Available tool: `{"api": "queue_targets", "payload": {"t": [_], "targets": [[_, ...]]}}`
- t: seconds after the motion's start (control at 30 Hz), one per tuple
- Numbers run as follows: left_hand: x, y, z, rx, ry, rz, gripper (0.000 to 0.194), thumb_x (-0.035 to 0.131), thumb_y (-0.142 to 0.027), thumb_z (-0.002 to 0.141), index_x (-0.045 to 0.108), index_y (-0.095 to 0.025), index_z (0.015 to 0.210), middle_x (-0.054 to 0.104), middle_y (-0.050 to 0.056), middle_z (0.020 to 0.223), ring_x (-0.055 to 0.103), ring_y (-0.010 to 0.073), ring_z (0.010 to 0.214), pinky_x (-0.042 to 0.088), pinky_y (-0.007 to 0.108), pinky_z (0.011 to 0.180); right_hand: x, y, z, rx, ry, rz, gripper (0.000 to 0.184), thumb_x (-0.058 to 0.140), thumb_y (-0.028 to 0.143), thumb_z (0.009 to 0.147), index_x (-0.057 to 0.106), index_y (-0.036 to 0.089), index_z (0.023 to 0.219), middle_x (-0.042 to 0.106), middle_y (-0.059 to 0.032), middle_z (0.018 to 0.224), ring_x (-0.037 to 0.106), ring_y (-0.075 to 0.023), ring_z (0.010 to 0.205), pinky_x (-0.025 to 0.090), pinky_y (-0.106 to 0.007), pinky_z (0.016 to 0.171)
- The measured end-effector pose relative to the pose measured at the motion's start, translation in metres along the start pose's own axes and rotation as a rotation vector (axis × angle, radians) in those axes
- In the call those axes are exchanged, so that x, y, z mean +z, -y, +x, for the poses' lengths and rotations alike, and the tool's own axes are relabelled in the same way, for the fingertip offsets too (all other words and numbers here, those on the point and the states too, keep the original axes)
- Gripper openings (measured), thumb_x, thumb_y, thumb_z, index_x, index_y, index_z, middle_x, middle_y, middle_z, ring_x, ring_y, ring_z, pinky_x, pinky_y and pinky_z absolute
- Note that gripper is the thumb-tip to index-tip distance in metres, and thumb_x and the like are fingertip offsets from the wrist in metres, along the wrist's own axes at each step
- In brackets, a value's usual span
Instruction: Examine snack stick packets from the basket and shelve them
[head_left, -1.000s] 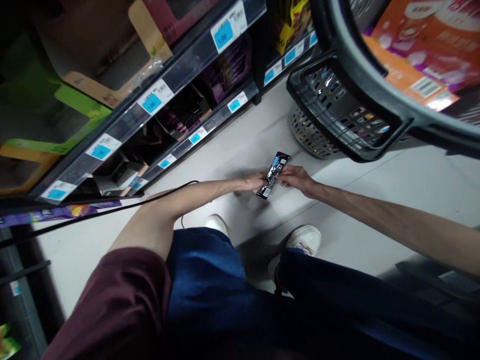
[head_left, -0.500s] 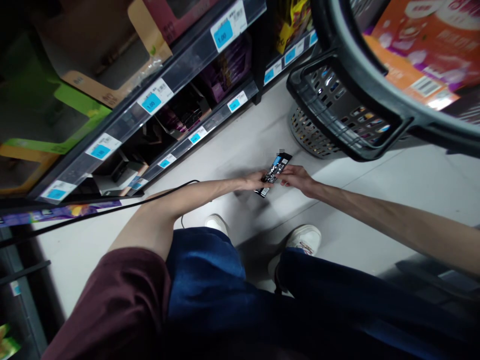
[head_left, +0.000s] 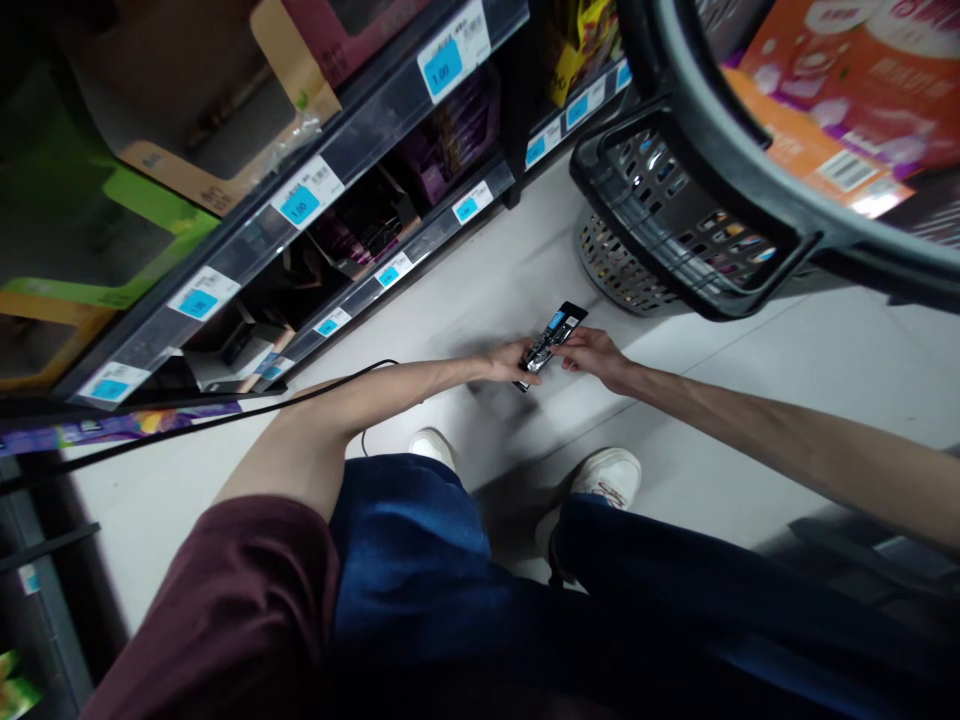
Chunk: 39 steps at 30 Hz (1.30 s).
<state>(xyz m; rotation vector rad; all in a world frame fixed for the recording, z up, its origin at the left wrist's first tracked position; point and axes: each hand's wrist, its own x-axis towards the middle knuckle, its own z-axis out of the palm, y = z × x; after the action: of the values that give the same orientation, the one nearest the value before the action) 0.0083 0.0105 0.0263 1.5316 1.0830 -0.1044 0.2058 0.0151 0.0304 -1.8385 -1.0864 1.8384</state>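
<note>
Between my two hands is a narrow black snack packet [head_left: 559, 330] with a blue patch and shiny silver print. My left hand [head_left: 511, 362] grips its lower left side, thumb laid across the front. From the other side, my right hand [head_left: 592, 355] pinches the packet's right edge with fingers bent. The packet is tilted, its upper end pointing up and to the right, above the pale floor. Its lower end is partly covered by the left fingers, and the small print cannot be read.
A grey shopping basket [head_left: 637, 265] with a black handle stands right of the hands, an orange packet [head_left: 847, 120] in it. Shelves with price labels [head_left: 454, 55] and open cartons [head_left: 217, 150] run along the left. A black cable [head_left: 225, 420] crosses my left arm.
Both hands stay in nearly the same place. The packet has turned slightly in them, and the left fingers now cover more of its lower end.
</note>
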Motion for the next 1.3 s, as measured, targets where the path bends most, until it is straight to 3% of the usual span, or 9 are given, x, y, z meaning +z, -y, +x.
{"api": "queue_targets", "payload": {"t": [0.37,0.67,0.87,1.03,1.17,1.3], "targets": [[-0.002,-0.005,-0.001,-0.017,-0.028,0.151,0.057,0.07,-0.034,0.075,0.051,-0.012,0.124,0.061,0.007,0.102,0.059,0.021,0.095,0.045,0.03,0.081,0.001,0.0,0.001,0.01,-0.029,-0.004,0.042,0.09,0.033,0.06,0.06,0.014,0.082,0.068,-0.0022,0.076,0.055,-0.0083,0.053,0.042,-0.02,0.047],[-0.004,-0.014,-0.006,-0.046,0.009,0.173,0.041,0.059,-0.024,0.079,0.058,-0.013,0.118,0.065,0.007,0.097,0.059,0.0184,0.085,0.044,0.027,0.071,0.002,0.004,-0.004,0.036,-0.003,-0.015,0.037,0.088,0.031,0.063,0.06,0.014,0.08,0.071,-0.0053,0.081,0.058,-0.009,0.054,0.044,-0.021,0.047],[-0.003,-0.012,-0.005,-0.122,0.043,-0.026,0.043,0.052,-0.02,0.081,0.053,-0.013,0.124,0.067,0.007,0.091,0.062,0.0178,0.082,0.047,0.027,0.071,0.003,0.009,-0.009,-0.02,0.044,0.024,0.042,0.09,0.029,0.059,0.06,0.016,0.086,0.072,-0.0036,0.095,0.062,-0.0096,0.058,0.047,-0.022,0.051],[0.004,-0.004,0.004,-0.105,0.112,-0.317,0.048,0.047,-0.012,0.081,0.046,-0.014,0.128,0.066,0.005,0.092,0.063,0.0126,0.076,0.048,0.024,0.069,0.003,0.006,-0.006,-0.032,-0.011,0.035,0.044,0.089,0.038,0.06,0.056,0.016,0.078,0.065,-0.0005,0.069,0.061,-0.0121,0.057,0.046,-0.022,0.05],[0.006,0.0,0.006,-0.075,0.059,-0.26,0.038,0.053,-0.018,0.08,0.051,-0.012,0.117,0.061,0.004,0.085,0.056,0.0118,0.068,0.045,0.023,0.06,0.001,0.003,-0.003,-0.057,-0.034,0.005,0.046,0.089,0.043,0.06,0.057,0.016,0.079,0.064,-0.0001,0.067,0.056,-0.0099,0.054,0.044,-0.022,0.048],[0.006,0.001,0.006,-0.061,0.059,-0.234,0.036,0.049,-0.019,0.082,0.051,-0.012,0.116,0.055,0.002,0.08,0.05,0.0117,0.064,0.042,0.024,0.055,0.001,0.001,-0.002,-0.06,-0.017,0.016,0.047,0.089,0.045,0.059,0.058,0.016,0.079,0.065,-0.0005,0.069,0.052,-0.0081,0.051,0.042,-0.021,0.047]]}}
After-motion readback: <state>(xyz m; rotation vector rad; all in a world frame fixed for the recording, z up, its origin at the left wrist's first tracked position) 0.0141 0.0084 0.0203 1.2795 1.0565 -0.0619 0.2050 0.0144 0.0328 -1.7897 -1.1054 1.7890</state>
